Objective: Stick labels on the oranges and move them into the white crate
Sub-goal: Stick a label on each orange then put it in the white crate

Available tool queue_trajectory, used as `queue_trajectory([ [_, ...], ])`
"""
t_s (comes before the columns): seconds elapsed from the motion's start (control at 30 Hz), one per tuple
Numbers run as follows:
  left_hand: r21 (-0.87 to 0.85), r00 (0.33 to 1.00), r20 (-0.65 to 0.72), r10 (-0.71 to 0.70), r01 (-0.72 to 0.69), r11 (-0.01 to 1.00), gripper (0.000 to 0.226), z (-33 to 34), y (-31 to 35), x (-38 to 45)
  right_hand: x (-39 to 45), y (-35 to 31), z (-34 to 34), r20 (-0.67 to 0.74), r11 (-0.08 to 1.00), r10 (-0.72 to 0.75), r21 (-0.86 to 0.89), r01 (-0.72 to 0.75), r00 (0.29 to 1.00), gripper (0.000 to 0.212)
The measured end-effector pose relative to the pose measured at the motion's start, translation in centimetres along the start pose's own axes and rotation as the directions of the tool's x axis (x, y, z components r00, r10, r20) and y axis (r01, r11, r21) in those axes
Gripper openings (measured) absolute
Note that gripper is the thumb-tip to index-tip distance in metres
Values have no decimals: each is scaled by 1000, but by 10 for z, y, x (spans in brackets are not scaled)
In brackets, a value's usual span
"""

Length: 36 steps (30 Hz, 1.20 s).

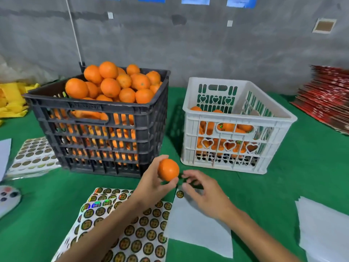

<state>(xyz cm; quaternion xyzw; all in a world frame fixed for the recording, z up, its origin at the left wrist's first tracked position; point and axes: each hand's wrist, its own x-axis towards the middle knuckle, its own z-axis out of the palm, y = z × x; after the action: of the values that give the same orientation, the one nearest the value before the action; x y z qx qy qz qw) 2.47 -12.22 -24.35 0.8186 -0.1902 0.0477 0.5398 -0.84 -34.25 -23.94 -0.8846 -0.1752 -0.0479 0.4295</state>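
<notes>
1. Orange point(168, 169) is held up in the left hand point(151, 181), in front of both crates.
2. Black crate point(100, 120) is piled full; white crate point(238, 125) is part full.
3. Right hand point(204, 193) is loose above 1 label point(180, 194) on white paper point(198, 227).

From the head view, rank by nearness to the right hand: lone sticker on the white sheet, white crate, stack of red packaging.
From the right hand:
1. Lone sticker, just left of the fingertips.
2. White crate, beyond the hand.
3. Stack of red packaging, far right, at the table's edge.
</notes>
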Motion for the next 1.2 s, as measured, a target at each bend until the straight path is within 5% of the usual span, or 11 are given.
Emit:
queue_trajectory([
  [0.17,-199,993,-40,-107,97,975,68,3,-13,-1,-5,19,8,259,930,-46,-342,136,965,85],
  [0.4,-334,991,88,-105,128,934,52,1,-8,-5,-2,22,10,149,849,-120,-497,180,981,70],
  [0.63,-159,973,223,-64,101,982,47,-1,-5,-10,-1,25,12,21,954,-51,-293,55,998,58],
  [0.93,-65,960,271,-73,94,993,55,-3,-1,-11,6,28,8,11,988,142,60,-143,990,13],
  [1.2,-26,955,283,-91,102,994,61,-3,2,-13,1,26,9,14,997,10,-71,-9,1000,31],
])
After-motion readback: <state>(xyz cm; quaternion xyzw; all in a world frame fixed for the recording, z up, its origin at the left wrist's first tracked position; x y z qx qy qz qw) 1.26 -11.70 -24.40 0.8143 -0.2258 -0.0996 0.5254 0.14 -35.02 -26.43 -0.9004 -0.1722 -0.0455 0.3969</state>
